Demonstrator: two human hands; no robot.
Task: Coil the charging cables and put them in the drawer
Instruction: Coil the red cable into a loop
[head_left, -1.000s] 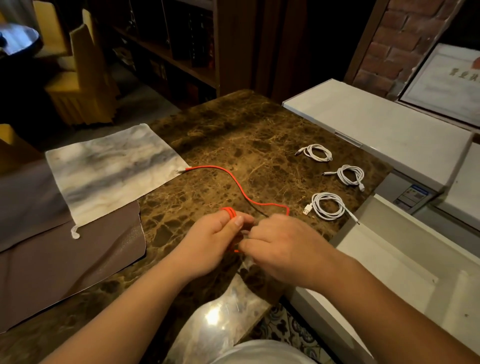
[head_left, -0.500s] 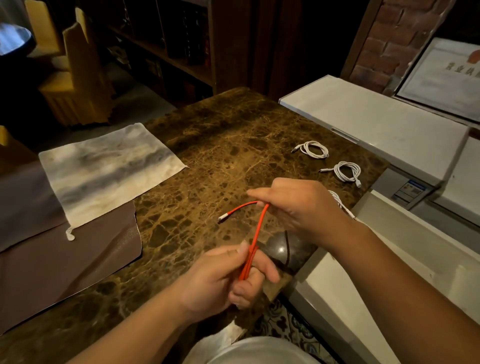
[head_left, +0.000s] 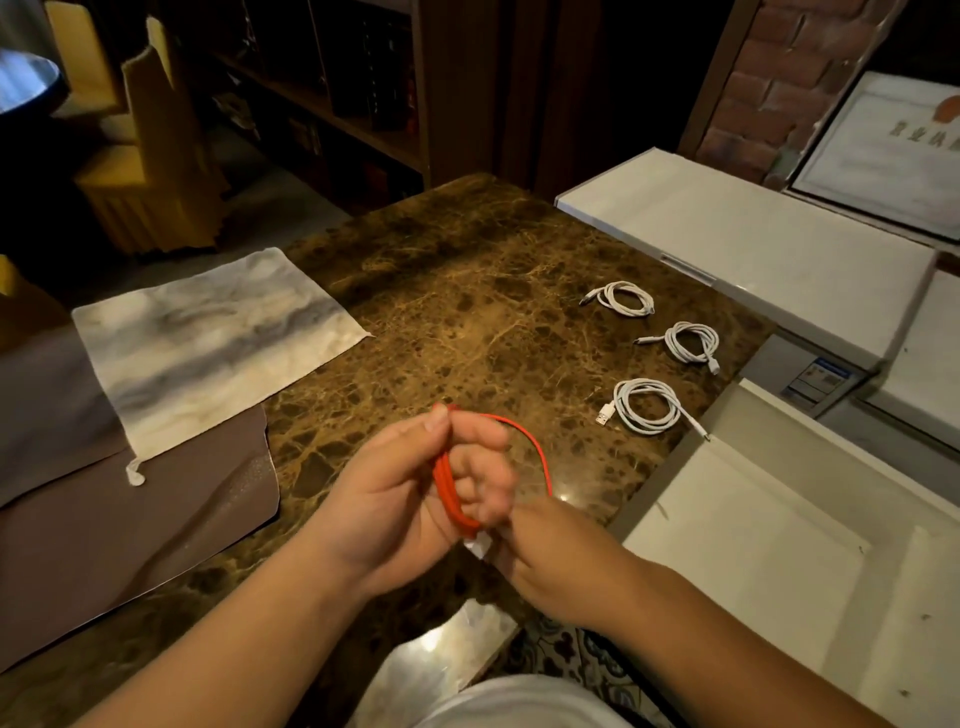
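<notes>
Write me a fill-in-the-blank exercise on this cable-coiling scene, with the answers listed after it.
1. The cable being wound around the left hand is ____ in colour.
2. ____ coiled white cables lie on the marble tabletop.
3. The right hand holds the red cable near its ____ plug.
4. The grey-and-white cloth lies on the ____ side of the tabletop.

Answers: red; three; white; left

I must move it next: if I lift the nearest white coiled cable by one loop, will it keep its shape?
Probably not fully. The nearest white cable lies in loose, untied loops, so it may sag and spread. Its two plug ends stick out freely and would likely dangle. It looks thin, so probably light.
</notes>
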